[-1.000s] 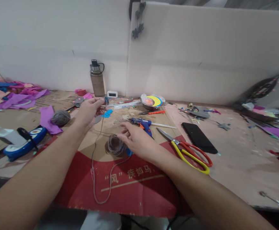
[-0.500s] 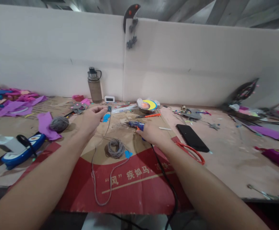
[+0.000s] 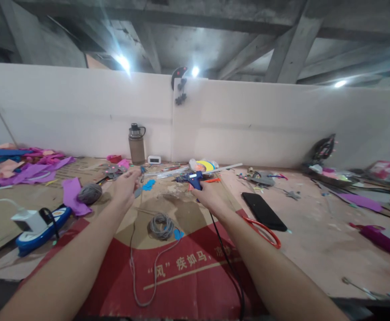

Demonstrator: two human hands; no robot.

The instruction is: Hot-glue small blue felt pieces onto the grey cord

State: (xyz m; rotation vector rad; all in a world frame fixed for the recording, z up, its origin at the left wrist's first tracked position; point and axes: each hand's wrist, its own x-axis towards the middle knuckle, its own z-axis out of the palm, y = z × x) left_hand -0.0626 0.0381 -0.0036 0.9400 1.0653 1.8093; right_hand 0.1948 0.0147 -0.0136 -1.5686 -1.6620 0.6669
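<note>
My left hand [image 3: 130,180] is closed in a pinch above the cardboard. A small grey-blue piece [image 3: 138,192] shows just under its fingers, and in the earlier picture grey yarn hung from this pinch. My right hand [image 3: 204,194] is wrapped around the handle of a blue hot glue gun [image 3: 195,179], its nozzle pointing left toward my left hand. A long pale glue stick [image 3: 228,167] appears to stick out of its back end. Between my forearms lies a coil of grey yarn [image 3: 161,226], with a loose loop trailing toward me. Blue paper scraps [image 3: 148,185] lie near my left hand.
A ball of grey yarn [image 3: 89,193] and a blue power strip [image 3: 44,229] are on the left. Red-handled scissors [image 3: 263,232] and a black phone [image 3: 263,211] lie right of my right arm. A bottle [image 3: 136,145] stands at the back. The gun's black cord [image 3: 226,256] runs toward me.
The view has tilted upward, showing more ceiling. My right hand has raised the glue gun, and the pale stick now slants up to the right. My left hand has shifted slightly left, still pinching.
</note>
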